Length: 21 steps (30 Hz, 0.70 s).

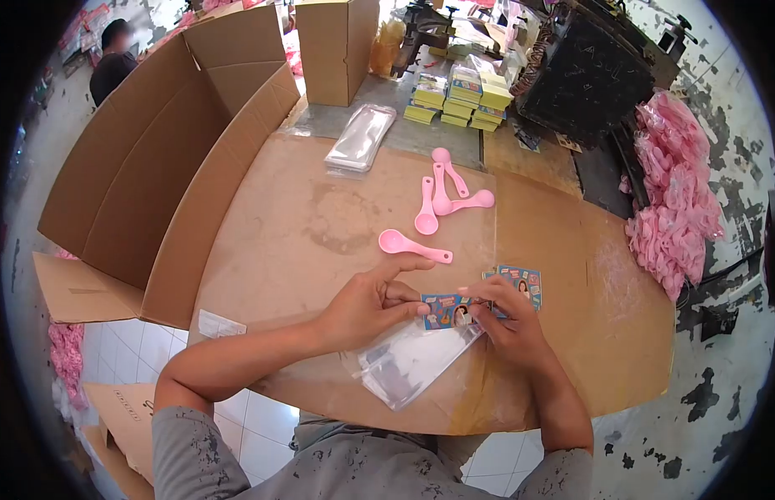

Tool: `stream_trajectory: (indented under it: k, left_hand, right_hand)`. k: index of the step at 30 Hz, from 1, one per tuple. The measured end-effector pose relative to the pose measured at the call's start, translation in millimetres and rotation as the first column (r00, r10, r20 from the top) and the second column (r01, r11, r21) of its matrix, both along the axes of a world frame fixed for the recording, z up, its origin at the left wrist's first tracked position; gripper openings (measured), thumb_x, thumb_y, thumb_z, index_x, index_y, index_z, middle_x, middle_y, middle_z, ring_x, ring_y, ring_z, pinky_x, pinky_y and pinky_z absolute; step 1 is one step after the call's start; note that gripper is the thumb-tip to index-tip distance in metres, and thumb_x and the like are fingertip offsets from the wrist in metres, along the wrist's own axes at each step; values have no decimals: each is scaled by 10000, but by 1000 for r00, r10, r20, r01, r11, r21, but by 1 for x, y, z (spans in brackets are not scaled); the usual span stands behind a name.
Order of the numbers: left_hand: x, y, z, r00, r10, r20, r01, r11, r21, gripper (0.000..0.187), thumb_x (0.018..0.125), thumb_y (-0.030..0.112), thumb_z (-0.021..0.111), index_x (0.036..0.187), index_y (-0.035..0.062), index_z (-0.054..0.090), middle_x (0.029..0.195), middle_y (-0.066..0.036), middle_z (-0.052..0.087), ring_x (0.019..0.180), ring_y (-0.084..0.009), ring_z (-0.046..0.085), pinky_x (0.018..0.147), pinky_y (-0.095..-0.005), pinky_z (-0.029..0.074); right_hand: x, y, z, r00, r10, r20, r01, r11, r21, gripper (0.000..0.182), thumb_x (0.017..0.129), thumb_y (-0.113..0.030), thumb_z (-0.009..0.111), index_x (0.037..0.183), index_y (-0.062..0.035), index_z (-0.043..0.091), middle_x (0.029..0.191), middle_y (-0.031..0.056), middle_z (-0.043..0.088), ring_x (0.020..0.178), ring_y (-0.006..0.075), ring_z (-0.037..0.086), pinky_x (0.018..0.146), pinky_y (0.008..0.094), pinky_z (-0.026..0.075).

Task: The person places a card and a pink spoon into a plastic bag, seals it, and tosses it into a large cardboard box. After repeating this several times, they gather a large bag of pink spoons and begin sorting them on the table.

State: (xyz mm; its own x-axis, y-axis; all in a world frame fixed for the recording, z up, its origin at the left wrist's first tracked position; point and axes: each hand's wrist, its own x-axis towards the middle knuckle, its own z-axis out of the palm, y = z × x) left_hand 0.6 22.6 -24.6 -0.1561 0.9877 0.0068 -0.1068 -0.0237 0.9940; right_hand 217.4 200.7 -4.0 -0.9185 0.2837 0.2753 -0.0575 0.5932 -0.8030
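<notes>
Between my two hands is a small blue printed card (442,311). My left hand (372,302) pinches its left end with thumb and fingers. At its right end my right hand (508,321) closes its fingers on the card. Just below lies a clear plastic bag (404,367), its upper right corner reaching my right hand. More blue cards (525,283) lie partly behind my right hand. Above my left hand rests a pink spoon (414,246), with several more pink spoons (442,196) farther up the cardboard-covered table (279,250).
A big open carton (167,150) stands at the left. Farther back are a stack of clear bags (362,137), card bundles (458,96), an upright box (333,50) and a black machine (583,71). Bagged pink spoons (675,183) hang at right. A person (112,67) is far left.
</notes>
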Motion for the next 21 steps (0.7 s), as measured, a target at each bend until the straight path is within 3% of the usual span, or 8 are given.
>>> stream_trajectory:
  k: [1,7,9,10,13,16,19,21]
  left_hand:
    - [1,0,1,1000,-6,-16,6,1000,13,620,1022,8,690,1577,57,420,1114,-146,792,1034,-125,734,876,-287,594]
    - [6,-6,16,965,-85,-250,74,996,-54,657,1021,16,692,1599,74,386,1139,-147,789,1035,-127,731,898,-286,603]
    - [5,-8,28,933,-94,-347,58,992,-113,666,1029,21,683,1610,73,363,1147,-141,785,1041,-123,726,900,-286,601]
    - [2,-8,24,952,-101,-288,74,992,-102,666,1033,22,676,1613,70,353,1153,-138,781,1045,-125,724,899,-287,600]
    - [-7,-8,11,983,-112,-146,104,992,-65,664,1044,23,657,1619,59,326,1173,-133,770,1054,-131,718,901,-292,597]
    - [-13,-7,8,990,-95,-106,94,995,-20,665,1050,17,643,1621,46,304,1196,-135,758,1059,-142,718,919,-305,593]
    - [-20,-5,1,994,-43,-105,46,999,25,681,1052,14,638,1626,40,274,1217,-141,753,1070,-157,720,936,-318,596]
    - [-22,-5,4,999,0,-54,1,1000,18,692,1053,13,636,1630,40,255,1232,-147,748,1084,-165,719,939,-326,601]
  right_hand:
    - [-1,0,3,999,35,-10,-35,998,47,404,943,62,710,1329,-53,678,1095,68,681,911,137,623,828,288,526]
    - [-12,-23,-2,970,-218,106,238,941,-241,419,965,-54,758,1366,-26,641,991,77,717,866,113,648,719,302,527]
    - [-14,-22,-8,971,-238,1,230,937,-262,413,961,-73,774,1349,-16,644,971,73,722,854,105,659,712,290,532]
    - [-17,-21,-8,968,-244,-55,221,937,-269,411,959,-82,782,1340,-11,645,961,70,724,848,101,665,709,283,535]
    - [-27,-17,8,994,-110,10,110,994,1,309,978,-68,763,1262,2,664,1011,59,719,917,100,685,782,273,547]
    - [-48,-6,16,982,187,-1,-183,964,194,316,987,-58,749,1286,4,670,1034,51,720,921,100,682,810,275,550]
    - [-62,-5,18,999,-36,-14,31,963,-266,311,994,-40,731,1296,13,679,1053,49,720,928,98,679,834,276,552]
    - [-63,-2,27,998,-56,17,58,968,-245,303,996,-25,721,1293,20,680,1046,49,718,925,95,678,831,268,550]
